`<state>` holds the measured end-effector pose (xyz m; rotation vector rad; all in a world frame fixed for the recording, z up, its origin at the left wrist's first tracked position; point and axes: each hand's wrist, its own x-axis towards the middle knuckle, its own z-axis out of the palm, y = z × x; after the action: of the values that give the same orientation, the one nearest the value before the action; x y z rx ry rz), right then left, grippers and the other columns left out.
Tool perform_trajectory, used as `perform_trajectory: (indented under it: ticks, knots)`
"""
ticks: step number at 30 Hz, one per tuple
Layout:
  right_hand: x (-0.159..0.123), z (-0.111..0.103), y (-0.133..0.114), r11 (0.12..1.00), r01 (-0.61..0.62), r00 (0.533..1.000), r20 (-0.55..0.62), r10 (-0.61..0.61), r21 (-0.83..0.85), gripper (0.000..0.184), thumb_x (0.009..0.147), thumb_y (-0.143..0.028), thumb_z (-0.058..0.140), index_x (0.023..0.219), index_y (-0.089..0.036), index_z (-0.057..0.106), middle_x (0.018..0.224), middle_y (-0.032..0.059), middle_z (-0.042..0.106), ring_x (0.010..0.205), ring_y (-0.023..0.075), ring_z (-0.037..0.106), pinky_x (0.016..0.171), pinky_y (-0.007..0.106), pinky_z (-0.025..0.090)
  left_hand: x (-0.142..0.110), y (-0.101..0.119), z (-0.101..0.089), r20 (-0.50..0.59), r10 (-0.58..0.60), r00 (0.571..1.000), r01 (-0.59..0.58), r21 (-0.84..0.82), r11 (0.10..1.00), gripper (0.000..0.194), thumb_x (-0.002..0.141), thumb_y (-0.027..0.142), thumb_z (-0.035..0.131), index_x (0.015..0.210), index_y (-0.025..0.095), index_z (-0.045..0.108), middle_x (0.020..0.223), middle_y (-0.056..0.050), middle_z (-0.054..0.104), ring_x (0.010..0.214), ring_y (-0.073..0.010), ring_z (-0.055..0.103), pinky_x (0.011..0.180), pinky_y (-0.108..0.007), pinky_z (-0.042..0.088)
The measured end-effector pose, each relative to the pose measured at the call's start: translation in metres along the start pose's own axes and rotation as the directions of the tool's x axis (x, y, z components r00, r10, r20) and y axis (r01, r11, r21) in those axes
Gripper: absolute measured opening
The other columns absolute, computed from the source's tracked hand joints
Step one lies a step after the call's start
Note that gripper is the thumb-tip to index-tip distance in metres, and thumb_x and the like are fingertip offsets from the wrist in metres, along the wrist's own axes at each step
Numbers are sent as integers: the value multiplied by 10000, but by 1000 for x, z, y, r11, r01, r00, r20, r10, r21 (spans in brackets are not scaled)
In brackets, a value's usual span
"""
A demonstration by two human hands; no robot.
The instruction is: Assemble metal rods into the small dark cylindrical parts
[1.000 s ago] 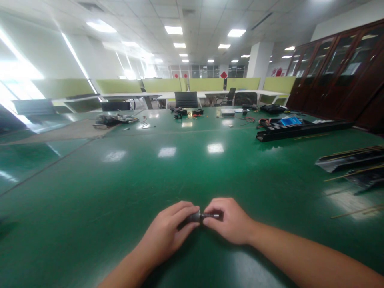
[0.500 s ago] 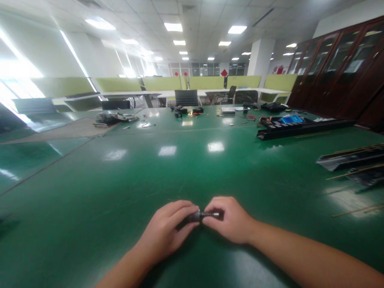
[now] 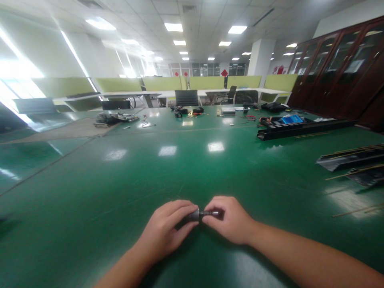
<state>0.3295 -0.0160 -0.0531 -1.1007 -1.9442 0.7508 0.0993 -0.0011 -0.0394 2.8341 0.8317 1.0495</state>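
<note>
My left hand [image 3: 168,226] is closed round a dark grey cylinder [image 3: 194,215], which looks like a small motor or a tool body; most of it is hidden under the fingers. From the cylinder's right end a thin dark metal shaft [image 3: 211,213] with a shiny tip points to the right. My right hand [image 3: 229,220] pinches this shaft between thumb and fingers, close to the cylinder. Both hands rest low over the green tabletop [image 3: 186,176], near its front. The exact kind of the piece cannot be made out.
Black channel rails [image 3: 306,129] lie at the right, one with a blue packet [image 3: 292,119] on it. Nearer are more metal channels [image 3: 351,158] and thin brass-coloured rods [image 3: 349,211]. Small parts [image 3: 183,111] and a heap of components [image 3: 115,119] lie at the far side.
My hands stay in nearly the same place, both holding the piece. The cylinder and shaft have shifted only very slightly; the view tilted a little between the first two frames.
</note>
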Motion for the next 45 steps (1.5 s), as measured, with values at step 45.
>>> perform_trajectory:
  ticks: [45]
  knots:
    - [0,-2,2,997,-74,995,-61,73,-1,57,811,-212,704,764,-181,708,700,-1,648,638,136,563,606,247,401,-3,-8,-2,-14,-79,997,79,-36,996,263,878,223,674,1141,200,670,1080,-85,720,977,-188,700,877,-299,604]
